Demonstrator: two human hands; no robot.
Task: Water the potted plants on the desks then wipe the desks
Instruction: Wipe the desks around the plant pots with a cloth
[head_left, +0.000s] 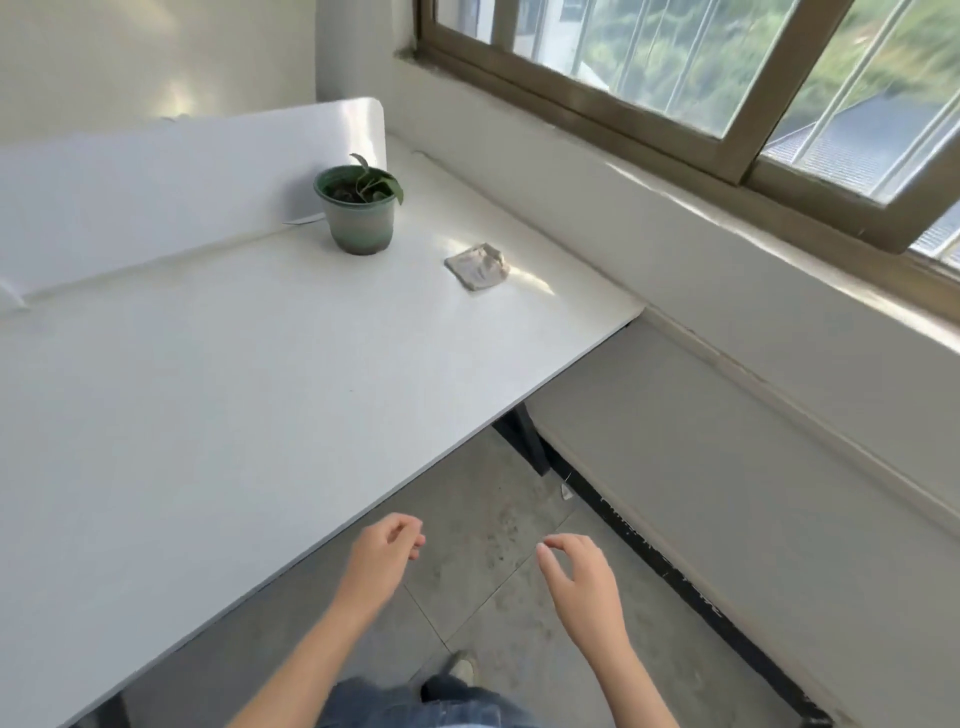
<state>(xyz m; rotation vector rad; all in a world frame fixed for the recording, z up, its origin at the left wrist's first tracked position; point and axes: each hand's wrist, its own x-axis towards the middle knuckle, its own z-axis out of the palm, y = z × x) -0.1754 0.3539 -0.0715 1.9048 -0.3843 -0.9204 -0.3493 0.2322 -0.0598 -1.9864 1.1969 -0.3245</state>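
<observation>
A small plant in a green pot (358, 213) stands at the far side of the white desk (208, 389), close to the divider panel. A crumpled grey-white cloth (478, 266) lies flat on the desk to the right of the pot, in a patch of sunlight. My left hand (382, 553) hovers at the desk's near edge with its fingers loosely curled and nothing in it. Over the floor, my right hand (576, 577) is empty with fingers apart. Both hands are well short of the pot and the cloth.
A white divider panel (182, 171) rises behind the desk. A wall with a ledge and an open sliding window (727, 119) runs along the right. A dark desk leg (524, 441) stands under the desk's right end. Grey tiled floor (493, 597) lies below my hands.
</observation>
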